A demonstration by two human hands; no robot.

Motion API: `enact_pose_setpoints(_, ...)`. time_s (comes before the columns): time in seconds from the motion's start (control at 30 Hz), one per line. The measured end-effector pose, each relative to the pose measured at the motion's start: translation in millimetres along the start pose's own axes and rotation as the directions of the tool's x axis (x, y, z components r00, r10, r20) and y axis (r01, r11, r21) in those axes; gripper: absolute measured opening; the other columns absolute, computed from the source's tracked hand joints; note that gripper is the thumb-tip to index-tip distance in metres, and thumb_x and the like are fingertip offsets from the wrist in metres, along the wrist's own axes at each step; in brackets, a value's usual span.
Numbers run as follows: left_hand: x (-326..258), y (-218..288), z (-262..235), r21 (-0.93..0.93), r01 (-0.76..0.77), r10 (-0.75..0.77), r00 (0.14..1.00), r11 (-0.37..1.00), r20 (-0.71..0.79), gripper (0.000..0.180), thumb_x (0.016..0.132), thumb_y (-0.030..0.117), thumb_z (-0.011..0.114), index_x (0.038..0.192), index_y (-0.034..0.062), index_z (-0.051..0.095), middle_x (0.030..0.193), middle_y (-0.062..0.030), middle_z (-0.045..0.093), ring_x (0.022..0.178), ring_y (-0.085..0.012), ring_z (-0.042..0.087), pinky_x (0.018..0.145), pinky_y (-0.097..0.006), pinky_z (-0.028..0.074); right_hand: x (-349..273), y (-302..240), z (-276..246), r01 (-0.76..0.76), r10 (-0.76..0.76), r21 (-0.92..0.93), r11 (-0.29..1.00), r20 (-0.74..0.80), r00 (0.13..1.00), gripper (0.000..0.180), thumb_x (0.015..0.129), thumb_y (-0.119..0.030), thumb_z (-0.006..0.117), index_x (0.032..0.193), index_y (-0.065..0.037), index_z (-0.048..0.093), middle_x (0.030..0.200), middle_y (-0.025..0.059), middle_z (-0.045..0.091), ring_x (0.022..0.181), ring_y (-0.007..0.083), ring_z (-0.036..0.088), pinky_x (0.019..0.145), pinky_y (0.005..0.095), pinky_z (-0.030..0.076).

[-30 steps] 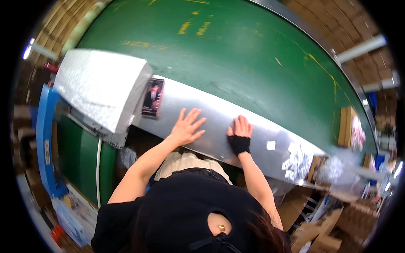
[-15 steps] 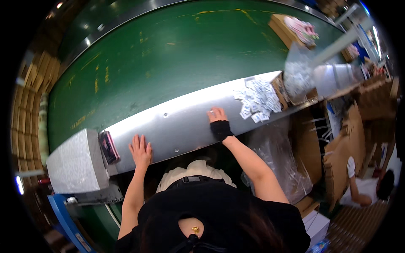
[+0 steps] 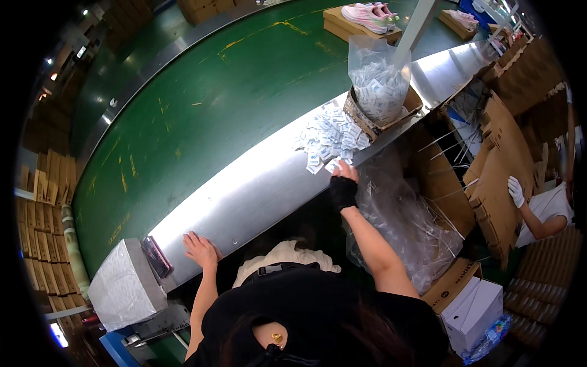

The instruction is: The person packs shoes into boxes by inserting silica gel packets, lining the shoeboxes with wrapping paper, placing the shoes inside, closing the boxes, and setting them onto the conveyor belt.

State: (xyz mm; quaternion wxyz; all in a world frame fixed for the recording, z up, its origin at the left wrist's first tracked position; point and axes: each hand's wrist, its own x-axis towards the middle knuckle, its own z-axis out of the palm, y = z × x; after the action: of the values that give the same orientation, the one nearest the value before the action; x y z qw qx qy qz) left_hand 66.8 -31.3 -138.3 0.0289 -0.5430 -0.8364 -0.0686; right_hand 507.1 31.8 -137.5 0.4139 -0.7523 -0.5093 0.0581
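Note:
My left hand [image 3: 200, 249] lies flat on the metal ledge [image 3: 257, 177], fingers spread, holding nothing. Farther right, my right hand [image 3: 345, 174] wears a black fingerless glove [image 3: 343, 194]. Its fingers are a little apart and touch the near edge of a loose pile of small white packets [image 3: 330, 137] with blue print. One packet [image 3: 334, 164] lies right at the fingertips; I see no grip around it. Just past the pile stands an open cardboard box [image 3: 365, 124] with a clear plastic bag [image 3: 380, 88] full of similar packets.
A green conveyor belt [image 3: 202, 134] runs beyond the ledge, carrying pink shoes [image 3: 370, 17] on a shoebox [image 3: 342, 27]. At left are a phone-like dark object [image 3: 158, 257] and a wrapped white block [image 3: 125, 284]. Right: plastic sheeting [image 3: 397, 226], cardboard [image 3: 501, 177], a co-worker's gloved hand [image 3: 516, 191].
My right hand has moved right along the ledge to the packet pile and now touches it. The left hand stays on the ledge. The view has turned to the right.

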Motion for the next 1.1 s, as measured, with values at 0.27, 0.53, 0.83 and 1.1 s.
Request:
enact_pose_setpoints(0.27, -2.7, 11.1, -8.2, 0.003, 0.023, -0.023, 1.000, 1.000, -0.003, 0.045, 0.087, 0.027, 0.033, 0.127, 0.0066, 0.033, 0.136, -0.0157, 0.025, 0.126, -0.0315, 0.021, 0.097, -0.055, 0.016, 7.0, 4.5, 6.3, -0.216, 0.301, -0.326, 0.920, 0.240, 0.923, 0.047, 0.078, -0.038, 0.051, 0.115, -0.008, 0.047, 0.104, 0.0156, 0.053, 0.101, 0.0319, 0.046, 0.085, 0.0473, 0.034)
enact_pose_setpoints(0.53, -3.3, 12.4, -10.0, 0.045, 0.040, -0.039, 0.999, 0.998, -0.004, 0.045, 0.087, 0.027, 0.033, 0.127, 0.0061, 0.034, 0.135, -0.0143, 0.028, 0.126, -0.0304, 0.021, 0.098, -0.054, 0.015, 85.3, 44.0, -25.2, -0.209, 0.231, -0.263, 0.942, 0.056, 0.971, 0.047, 0.080, -0.034, 0.049, 0.119, -0.007, 0.042, 0.091, 0.0169, 0.059, 0.084, 0.0327, 0.056, 0.072, 0.0425, 0.044)
enact_pose_setpoints(0.83, -2.3, 5.7, -1.4, 0.056, -0.018, 0.023, 0.996, 0.998, -0.087, 0.045, 0.087, 0.027, 0.034, 0.126, 0.0060, 0.036, 0.134, -0.0147, 0.029, 0.126, -0.0294, 0.023, 0.097, -0.052, 0.016, 89.4, 54.0, -16.5, -0.143, 0.264, -0.513, 0.847, 0.172, 0.949, 0.032, 0.080, -0.029, 0.047, 0.097, -0.003, 0.044, 0.079, 0.0162, 0.061, 0.076, 0.0303, 0.060, 0.064, 0.0420, 0.048)
enact_pose_setpoints(1.1, -3.1, 7.0, -2.2, 0.082, 0.010, -0.004, 0.997, 0.997, -0.071, 0.044, 0.087, 0.026, 0.035, 0.126, 0.0062, 0.036, 0.134, -0.0149, 0.029, 0.126, -0.0295, 0.023, 0.097, -0.051, 0.017, 106.2, 41.8, -31.2, -0.189, 0.330, -0.479, 0.857, 0.227, 0.916, 0.033, 0.078, -0.027, 0.046, 0.100, -0.002, 0.043, 0.087, 0.0189, 0.060, 0.082, 0.0323, 0.059, 0.069, 0.0434, 0.046)
